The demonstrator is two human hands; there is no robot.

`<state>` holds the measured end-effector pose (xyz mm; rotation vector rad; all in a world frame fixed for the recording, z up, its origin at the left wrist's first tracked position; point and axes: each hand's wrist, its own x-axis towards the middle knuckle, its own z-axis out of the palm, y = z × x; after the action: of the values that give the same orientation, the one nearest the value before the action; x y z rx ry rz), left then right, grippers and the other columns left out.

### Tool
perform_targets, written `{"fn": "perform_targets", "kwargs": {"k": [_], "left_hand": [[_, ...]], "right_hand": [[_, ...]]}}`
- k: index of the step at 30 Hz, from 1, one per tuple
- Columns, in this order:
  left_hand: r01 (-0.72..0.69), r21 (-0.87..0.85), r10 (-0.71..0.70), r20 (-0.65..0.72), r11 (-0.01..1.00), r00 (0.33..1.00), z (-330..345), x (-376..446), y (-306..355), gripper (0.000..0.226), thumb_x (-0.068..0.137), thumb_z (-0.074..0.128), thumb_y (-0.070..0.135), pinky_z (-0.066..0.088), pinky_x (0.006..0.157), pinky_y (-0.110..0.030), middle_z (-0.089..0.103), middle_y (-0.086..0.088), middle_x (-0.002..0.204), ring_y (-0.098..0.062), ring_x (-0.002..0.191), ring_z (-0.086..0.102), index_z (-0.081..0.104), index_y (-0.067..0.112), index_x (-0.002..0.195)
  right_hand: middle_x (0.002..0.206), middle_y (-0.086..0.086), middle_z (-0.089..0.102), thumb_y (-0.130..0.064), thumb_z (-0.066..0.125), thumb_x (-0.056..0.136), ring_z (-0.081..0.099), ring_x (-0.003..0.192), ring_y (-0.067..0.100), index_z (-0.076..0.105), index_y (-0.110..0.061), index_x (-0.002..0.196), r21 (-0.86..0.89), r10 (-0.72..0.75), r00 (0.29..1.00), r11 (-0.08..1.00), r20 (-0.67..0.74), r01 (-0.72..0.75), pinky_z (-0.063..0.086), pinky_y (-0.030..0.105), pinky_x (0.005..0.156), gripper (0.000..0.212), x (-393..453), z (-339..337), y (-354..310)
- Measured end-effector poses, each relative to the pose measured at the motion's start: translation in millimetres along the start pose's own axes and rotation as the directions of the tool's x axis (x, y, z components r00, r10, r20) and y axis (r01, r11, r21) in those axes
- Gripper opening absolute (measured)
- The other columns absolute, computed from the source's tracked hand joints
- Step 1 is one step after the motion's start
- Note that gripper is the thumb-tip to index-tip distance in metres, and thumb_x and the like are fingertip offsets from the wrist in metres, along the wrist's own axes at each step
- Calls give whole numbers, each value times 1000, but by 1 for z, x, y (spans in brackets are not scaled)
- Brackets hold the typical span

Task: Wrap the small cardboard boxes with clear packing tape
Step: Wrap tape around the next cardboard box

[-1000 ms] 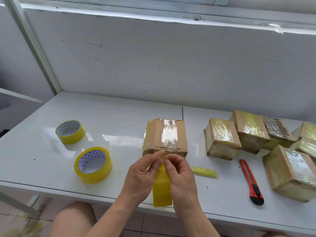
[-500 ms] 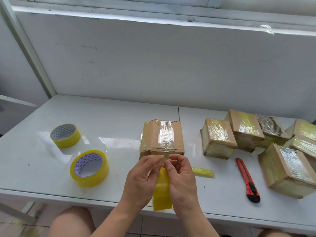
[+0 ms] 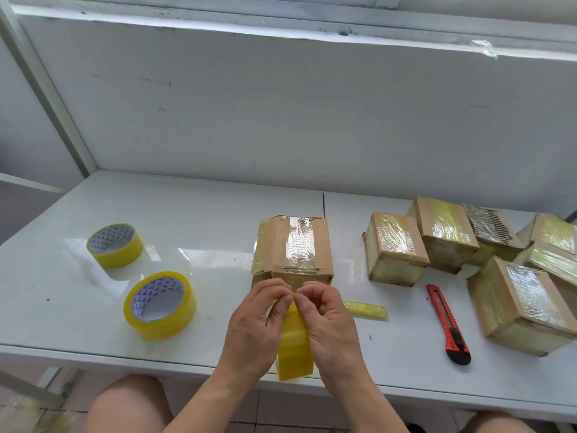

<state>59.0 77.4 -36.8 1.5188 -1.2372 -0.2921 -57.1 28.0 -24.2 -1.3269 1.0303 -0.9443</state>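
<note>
Pinching a yellowish tape strip (image 3: 295, 345) together, left hand (image 3: 254, 332) and right hand (image 3: 331, 331) fingers front the part-taped cardboard box (image 3: 293, 248).

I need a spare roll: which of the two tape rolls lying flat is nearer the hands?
The larger roll near the table's front edge; the smaller roll lies farther back left.

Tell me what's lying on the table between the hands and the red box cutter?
In the head view, a short folded scrap of yellow tape lies on the table between the right hand and the red box cutter.

Single head view, facing forward-down, close over table (image 3: 93, 307)
</note>
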Motion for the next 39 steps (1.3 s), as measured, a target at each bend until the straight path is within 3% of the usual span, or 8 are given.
{"fn": "perform_targets", "kwargs": {"k": [5,12,18,24,26,29,33,39], "left_hand": [[119,224,-113,-40,967,993,-5,1,9,38,93,46,60,44,70,-12,57,22,103,-4,86,60,71,32,101],[477,-54,-464,164,877,871,-23,-3,24,15,89,72,38,50,77,-21,62,14,109,-8,92,62,62,38,101],[205,455,-310,169,867,936,-35,0,19,34,99,58,31,30,88,-9,40,12,130,-5,111,51,51,25,131],[41,757,-308,216,652,927,-22,5,-1,47,98,46,51,50,79,-30,48,3,131,-19,108,58,52,20,134],[67,674,-129,42,736,991,-17,8,3,58,93,43,62,53,76,-36,56,2,121,-21,101,59,60,20,128],[296,238,-286,-77,925,955,-3,42,9,66,95,34,64,32,112,-34,44,5,142,-15,133,37,48,21,143],[500,87,-501,-5,862,865,24,93,-13,71,95,16,69,28,117,-45,49,-2,145,-26,137,38,53,24,137],[621,-55,-619,43,782,784,39,95,-27,48,107,29,45,29,118,-46,37,2,157,-23,142,36,42,29,150]], "right_hand": [[114,-11,59,-20,57,102,60,105,13,62,-26,92,-63,26,1000,998,-2,-26,52,35,96,13,1,3,-5],[106,1,66,-17,57,102,64,100,19,65,-24,103,60,89,996,994,30,-91,57,37,92,10,0,14,-7],[89,-2,67,-14,56,101,60,81,11,65,-22,98,53,-85,975,994,-203,97,52,26,75,13,26,5,-30],[91,-9,66,-24,53,101,62,89,14,59,-31,90,-266,-190,924,959,-332,101,47,27,74,14,64,-4,-41],[103,-5,64,-31,51,102,60,101,19,59,-28,98,-391,-193,934,918,-299,65,44,27,77,9,81,-5,-45],[138,7,51,-48,43,102,46,128,28,48,-17,138,-621,-72,976,780,-206,-74,40,40,99,47,118,4,-54],[154,17,34,-61,29,101,42,135,39,21,-14,155,-757,145,976,616,-165,-219,36,49,106,73,158,25,-68],[144,17,43,-60,20,104,50,128,34,35,-11,150,-874,202,960,409,-194,-263,44,44,93,69,168,40,-70]]}}
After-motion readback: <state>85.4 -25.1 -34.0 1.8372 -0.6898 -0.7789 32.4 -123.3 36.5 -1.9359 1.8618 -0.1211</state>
